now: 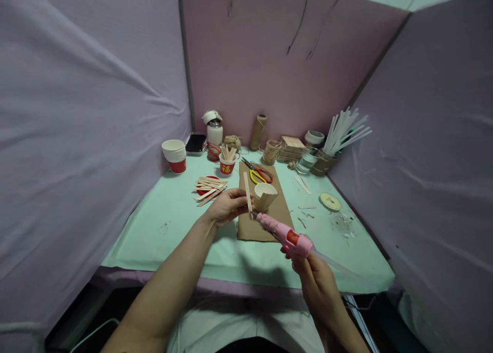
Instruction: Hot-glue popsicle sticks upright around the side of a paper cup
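My left hand (230,206) pinches a flat wooden stick (247,188), which stands nearly upright over the cardboard (252,231). My right hand (308,260) is wrapped round a pink glue gun (283,231), a clear glue stick poking out of its rear. The gun's nozzle is at the lower end of the stick; whether they touch is hard to tell. Just right of the stick, on the cardboard, is a paper cup (265,189) with wooden pieces on its side. Scissors with red and yellow handles (259,175) lie behind the cup.
Wooden sticks (210,187) lie on a red dish at left, near stacked cups (174,155) and a stick-filled red cup (227,166). Twine, a glass of water (307,162) and white glue sticks (342,132) stand behind. A round lid (330,202) and scraps lie right.
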Demonstrator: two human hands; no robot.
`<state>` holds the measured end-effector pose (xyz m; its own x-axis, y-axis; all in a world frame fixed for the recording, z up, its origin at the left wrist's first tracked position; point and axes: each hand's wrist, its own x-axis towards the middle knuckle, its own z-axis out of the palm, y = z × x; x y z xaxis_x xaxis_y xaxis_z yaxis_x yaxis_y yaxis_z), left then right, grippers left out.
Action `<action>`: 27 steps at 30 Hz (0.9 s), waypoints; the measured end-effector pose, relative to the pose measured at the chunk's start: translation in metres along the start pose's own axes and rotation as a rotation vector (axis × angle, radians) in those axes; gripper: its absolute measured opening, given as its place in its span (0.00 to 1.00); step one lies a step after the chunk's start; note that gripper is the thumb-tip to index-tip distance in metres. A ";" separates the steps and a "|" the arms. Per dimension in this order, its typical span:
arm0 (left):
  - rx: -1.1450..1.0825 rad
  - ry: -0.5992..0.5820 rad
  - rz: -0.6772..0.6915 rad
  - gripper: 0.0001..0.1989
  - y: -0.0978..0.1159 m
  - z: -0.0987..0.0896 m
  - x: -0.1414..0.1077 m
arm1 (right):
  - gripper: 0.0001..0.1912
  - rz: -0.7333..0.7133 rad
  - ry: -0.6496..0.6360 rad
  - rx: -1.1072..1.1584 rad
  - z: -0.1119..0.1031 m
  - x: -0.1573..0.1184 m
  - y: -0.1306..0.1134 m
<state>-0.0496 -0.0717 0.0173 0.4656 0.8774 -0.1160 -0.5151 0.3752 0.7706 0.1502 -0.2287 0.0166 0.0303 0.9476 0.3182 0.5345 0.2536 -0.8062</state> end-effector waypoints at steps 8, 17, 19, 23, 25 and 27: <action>-0.019 -0.004 0.036 0.20 0.001 -0.004 0.002 | 0.21 -0.026 -0.023 -0.027 -0.001 0.003 -0.002; 0.012 0.034 0.088 0.21 0.003 -0.007 0.003 | 0.22 -0.036 -0.022 -0.092 -0.016 0.007 -0.010; 0.073 0.061 0.137 0.20 0.001 -0.008 0.006 | 0.22 -0.016 0.016 -0.144 -0.026 0.009 -0.002; 0.405 0.142 0.338 0.14 -0.006 -0.006 0.011 | 0.21 0.001 0.160 -0.337 -0.055 0.017 0.036; 0.575 0.200 0.434 0.11 -0.010 -0.005 0.012 | 0.24 0.004 0.244 -0.465 -0.070 0.021 0.063; 0.681 0.248 0.493 0.09 -0.014 -0.005 0.013 | 0.28 0.029 0.296 -0.609 -0.084 0.023 0.092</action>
<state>-0.0399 -0.0639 0.0016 0.0927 0.9619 0.2571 -0.0378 -0.2546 0.9663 0.2710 -0.2000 -0.0085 0.2356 0.8373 0.4934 0.9077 -0.0083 -0.4195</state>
